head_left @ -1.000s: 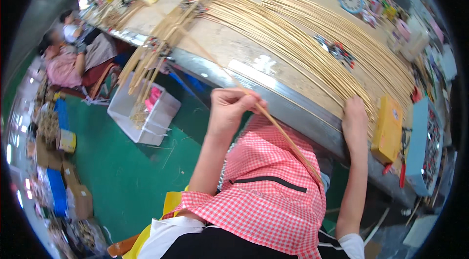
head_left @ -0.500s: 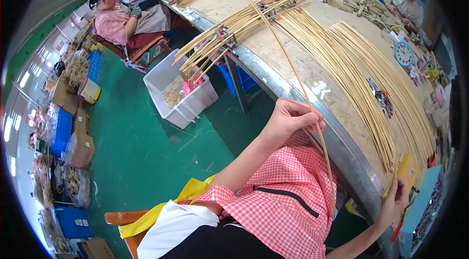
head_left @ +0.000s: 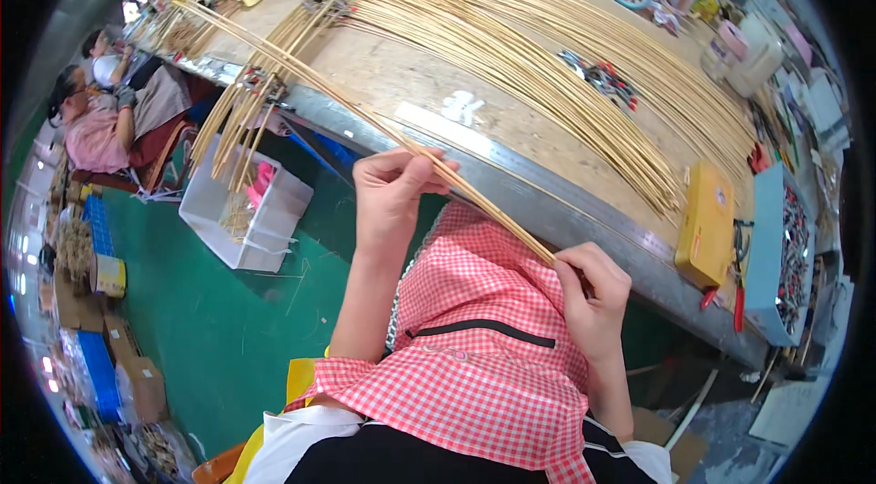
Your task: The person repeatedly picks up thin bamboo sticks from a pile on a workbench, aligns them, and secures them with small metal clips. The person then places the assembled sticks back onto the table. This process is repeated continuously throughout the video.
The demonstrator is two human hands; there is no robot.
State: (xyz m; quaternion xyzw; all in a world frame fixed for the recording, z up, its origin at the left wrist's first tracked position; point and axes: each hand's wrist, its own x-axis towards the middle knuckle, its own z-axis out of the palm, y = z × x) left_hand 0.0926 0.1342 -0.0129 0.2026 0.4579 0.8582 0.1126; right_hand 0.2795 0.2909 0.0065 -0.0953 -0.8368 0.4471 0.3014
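Note:
A few long thin bamboo strips [head_left: 497, 213], laid together, slant from my right side up across the table edge to the far left. My left hand [head_left: 391, 197] pinches them partway along, between thumb and fingers. At their near end my right hand [head_left: 598, 294] grips them with thumb and bent fingers, above the red checked apron [head_left: 493, 374] on my lap. Their far ends pass over a clamped bundle of bamboo strips [head_left: 228, 124] that juts past the table edge. Just how many strips I hold, I cannot tell.
Rows of bamboo strips [head_left: 547, 101] cover the wooden table [head_left: 365, 60], with small clips [head_left: 602, 78] on them. To the right are a yellow box [head_left: 707, 224], pliers [head_left: 739, 292] and a blue tray of clips [head_left: 771, 251]. A white bin [head_left: 274, 233] stands below left. Two people sit beyond.
My right hand has left the table by the yellow box and come to the strips' near end. The left hand has moved left. A single strip was held before; now more than one. The view has turned right.

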